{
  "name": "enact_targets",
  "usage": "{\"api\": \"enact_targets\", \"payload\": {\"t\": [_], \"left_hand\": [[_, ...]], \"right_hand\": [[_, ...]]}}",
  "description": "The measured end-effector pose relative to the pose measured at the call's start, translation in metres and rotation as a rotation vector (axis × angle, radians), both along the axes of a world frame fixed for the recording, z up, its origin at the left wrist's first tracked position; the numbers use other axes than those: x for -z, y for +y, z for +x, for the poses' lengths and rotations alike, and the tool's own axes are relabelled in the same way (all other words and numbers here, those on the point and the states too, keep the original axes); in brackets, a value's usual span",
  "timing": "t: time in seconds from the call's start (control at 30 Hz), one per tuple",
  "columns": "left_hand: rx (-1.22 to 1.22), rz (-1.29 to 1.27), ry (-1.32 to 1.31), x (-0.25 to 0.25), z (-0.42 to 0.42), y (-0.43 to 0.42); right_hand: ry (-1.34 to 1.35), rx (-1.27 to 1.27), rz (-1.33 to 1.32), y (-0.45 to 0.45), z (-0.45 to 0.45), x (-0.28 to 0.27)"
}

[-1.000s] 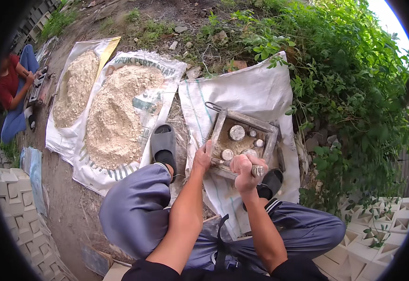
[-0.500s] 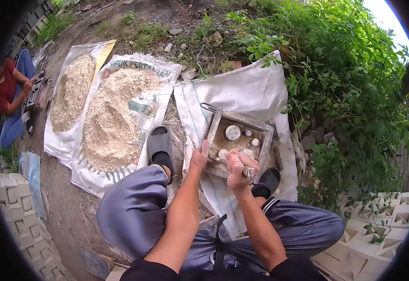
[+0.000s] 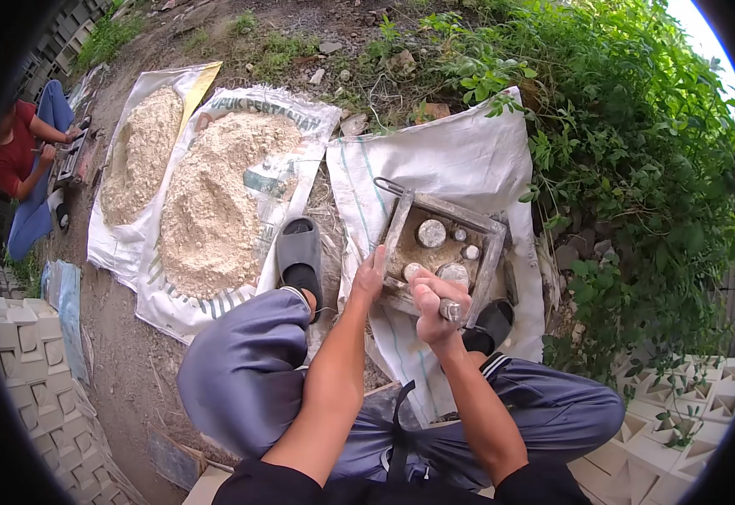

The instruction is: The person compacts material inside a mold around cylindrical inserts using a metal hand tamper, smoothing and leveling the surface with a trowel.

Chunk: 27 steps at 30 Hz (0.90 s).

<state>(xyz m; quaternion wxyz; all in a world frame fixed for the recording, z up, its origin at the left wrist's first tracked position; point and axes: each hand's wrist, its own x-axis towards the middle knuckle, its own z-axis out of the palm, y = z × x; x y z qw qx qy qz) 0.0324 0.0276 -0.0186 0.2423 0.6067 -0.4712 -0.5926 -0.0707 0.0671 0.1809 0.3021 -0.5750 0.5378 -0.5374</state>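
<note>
A square wooden frame (image 3: 494, 261) rests on a white woven sack (image 3: 460, 160), with brown powder inside it. Several round whitish pieces stand in the powder, the largest-looking one (image 3: 431, 233) near the middle. My left hand (image 3: 369, 275) lies against the frame's left side, its fingers partly hidden. Over the frame's near edge, my right hand (image 3: 440, 306) is closed round a metal-ended rod (image 3: 451, 310); the rod's other end is hidden by the fingers. A wire loop (image 3: 388, 185) sticks out at the frame's far left corner.
Two sacks with pale powder heaps (image 3: 212, 202) (image 3: 144, 151) lie to the left. A person in a red shirt (image 3: 15, 151) sits at the far left by another frame. Patterned blocks (image 3: 35, 370) stand at lower left and lower right (image 3: 679, 421). Green plants (image 3: 637, 160) fill the right.
The view shifts slightly. My right hand stays closed on the rod over the frame's near edge, and my left hand stays at its left side. The other person's hands have moved apart.
</note>
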Motion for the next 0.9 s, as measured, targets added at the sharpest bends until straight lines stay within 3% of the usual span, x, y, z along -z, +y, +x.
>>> {"api": "enact_targets", "payload": {"t": [0.07, 0.17, 0.23, 0.37, 0.47, 0.6, 0.7, 0.9], "left_hand": [[0.021, 0.006, 0.068, -0.011, -0.001, -0.004], [0.047, 0.0, -0.005, 0.002, -0.002, -0.006], [0.03, -0.033, -0.031, -0.006, -0.002, -0.012], [0.054, -0.003, 0.003, -0.02, -0.004, -0.008], [0.052, 0.001, -0.069, 0.004, -0.002, -0.006], [0.032, -0.001, 0.034, -0.015, -0.001, -0.005], [0.041, 0.001, -0.026, -0.004, -0.002, -0.007], [0.03, -0.01, -0.004, -0.008, -0.004, -0.004]], "right_hand": [[0.065, -0.077, -0.018, 0.001, -0.003, 0.014], [-0.008, -0.058, 0.055, -0.004, -0.009, -0.011], [-0.062, -0.061, -0.093, -0.003, -0.006, -0.006], [0.065, -0.111, 0.008, 0.003, -0.014, 0.005], [-0.095, 0.009, -0.101, 0.003, -0.008, -0.015], [0.01, -0.116, -0.014, 0.01, -0.005, 0.006], [-0.026, -0.069, -0.012, 0.01, -0.008, -0.014], [-0.043, -0.033, 0.056, 0.004, -0.009, 0.007]]}}
